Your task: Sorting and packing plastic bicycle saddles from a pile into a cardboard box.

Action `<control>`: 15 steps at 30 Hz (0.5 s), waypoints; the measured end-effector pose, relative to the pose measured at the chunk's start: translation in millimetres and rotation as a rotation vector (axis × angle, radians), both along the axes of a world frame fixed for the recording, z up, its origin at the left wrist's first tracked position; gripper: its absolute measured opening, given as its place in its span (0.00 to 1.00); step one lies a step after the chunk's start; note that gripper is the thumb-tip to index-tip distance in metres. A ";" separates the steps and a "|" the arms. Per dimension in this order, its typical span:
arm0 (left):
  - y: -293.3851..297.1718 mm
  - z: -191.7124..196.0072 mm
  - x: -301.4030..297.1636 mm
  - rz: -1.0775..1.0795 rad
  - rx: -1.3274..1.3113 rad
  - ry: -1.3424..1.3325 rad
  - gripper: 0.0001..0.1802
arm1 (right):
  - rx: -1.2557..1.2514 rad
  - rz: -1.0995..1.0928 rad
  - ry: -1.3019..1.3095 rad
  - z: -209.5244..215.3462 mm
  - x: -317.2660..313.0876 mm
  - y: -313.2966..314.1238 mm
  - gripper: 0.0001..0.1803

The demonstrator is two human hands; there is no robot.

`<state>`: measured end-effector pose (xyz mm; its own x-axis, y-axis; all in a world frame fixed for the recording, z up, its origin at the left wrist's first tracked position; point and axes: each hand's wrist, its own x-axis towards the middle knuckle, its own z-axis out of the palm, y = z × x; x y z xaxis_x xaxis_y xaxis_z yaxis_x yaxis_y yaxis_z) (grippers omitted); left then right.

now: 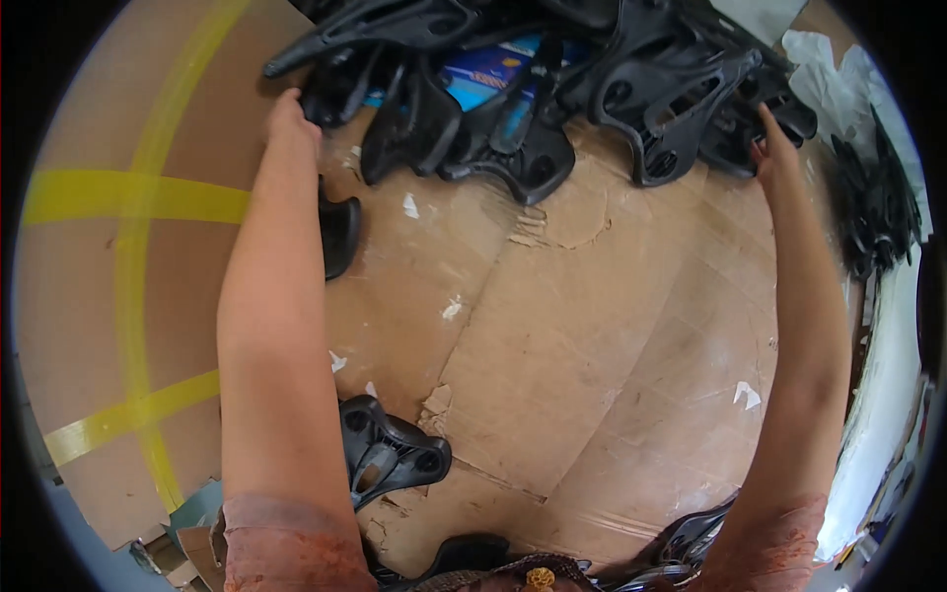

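Note:
At the far edge of the cardboard lies a heap of black moulded plastic parts [681, 94], curved and pierced with holes. My left hand [294, 120] is at the heap's left end, its fingers and thumb closed about the edge of a dark part [340, 94]. At the right end, my right hand [776, 153] has finger and thumb on either side of another black part [728, 143]. Some fingertips of both hands are hidden. Both arms reach far forward, wide apart. Under the heap shows a blue printed package [483, 74].
Worn cardboard [572, 345] with torn white scraps covers the work surface. One loose black part [395, 449] lies by my left forearm, another [340, 237] farther up. Yellow tape [133, 286] crosses the cardboard at left. White plastic sheeting [838, 84] and more black pieces [878, 202] are at right.

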<state>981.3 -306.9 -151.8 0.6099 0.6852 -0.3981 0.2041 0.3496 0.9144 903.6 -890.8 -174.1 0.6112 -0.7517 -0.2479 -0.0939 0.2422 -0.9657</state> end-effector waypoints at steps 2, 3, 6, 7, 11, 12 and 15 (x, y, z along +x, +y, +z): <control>13.4 -19.3 16.6 0.128 -0.070 -0.076 0.17 | -0.058 0.054 0.086 -0.1 -1.8 -5.0 0.26; 31.9 -24.8 19.7 0.172 -0.092 -0.165 0.15 | -0.033 0.056 0.094 3.6 -2.4 4.6 0.26; 35.4 -39.1 19.7 0.106 -0.113 -0.089 0.13 | -0.067 0.462 0.267 8.4 -1.6 7.3 0.26; 34.9 -35.0 18.1 0.001 -0.076 0.062 0.13 | -0.069 0.463 0.277 6.3 0.3 15.3 0.26; -0.6 -38.7 5.4 -0.257 -0.018 0.290 0.17 | -0.015 0.346 0.112 5.9 3.9 34.5 0.20; -11.0 -46.6 -1.2 -0.220 0.014 0.168 0.15 | 0.089 0.356 0.028 2.1 1.8 35.2 0.15; 25.6 -22.3 22.7 -0.132 -0.183 0.033 0.14 | 0.197 0.410 -0.165 -8.3 -4.0 60.4 0.12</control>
<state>1004.0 -281.3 -174.2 0.6739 0.5150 -0.5297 0.2878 0.4773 0.8302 899.6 -830.4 -182.4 0.8905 -0.3889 -0.2362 -0.0694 0.3968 -0.9153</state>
